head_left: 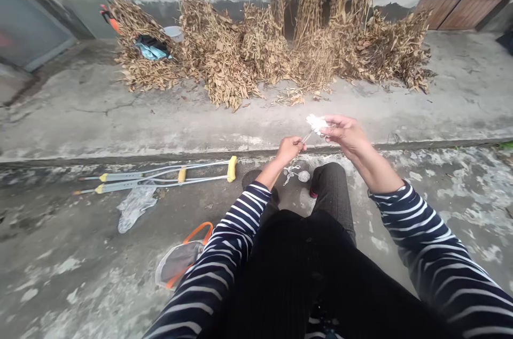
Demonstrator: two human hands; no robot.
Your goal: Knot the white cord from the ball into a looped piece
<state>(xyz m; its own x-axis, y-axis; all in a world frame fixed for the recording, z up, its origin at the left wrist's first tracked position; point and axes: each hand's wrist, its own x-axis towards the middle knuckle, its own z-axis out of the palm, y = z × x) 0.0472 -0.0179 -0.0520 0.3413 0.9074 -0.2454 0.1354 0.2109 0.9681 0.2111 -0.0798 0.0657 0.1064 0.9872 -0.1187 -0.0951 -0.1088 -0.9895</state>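
Observation:
My left hand (pixel 291 149) is closed around the ends of a pair of thin, light-coloured shafts (pixel 307 136) that look like needles. Their far ends reach up to a small white bundle (pixel 316 123), bright and overexposed, perhaps of yarn. My right hand (pixel 343 135) pinches that bundle from the right, thumb and fingers bent over its edge. Both hands are held out in front of my knees. Below them, on the ground between my feet, lies a ball of greyish-white yarn (pixel 304 176) with a loose tangle of strand (pixel 290 172) beside it.
Two crutches (pixel 160 176) with yellow pads lie at left beside a crumpled clear plastic bag (pixel 136 205). Nearer me is a mesh bag (pixel 178 264) with orange handles. Beyond the low concrete step (pixel 160 130), dried plant bundles (pixel 232 50) lean along the wall.

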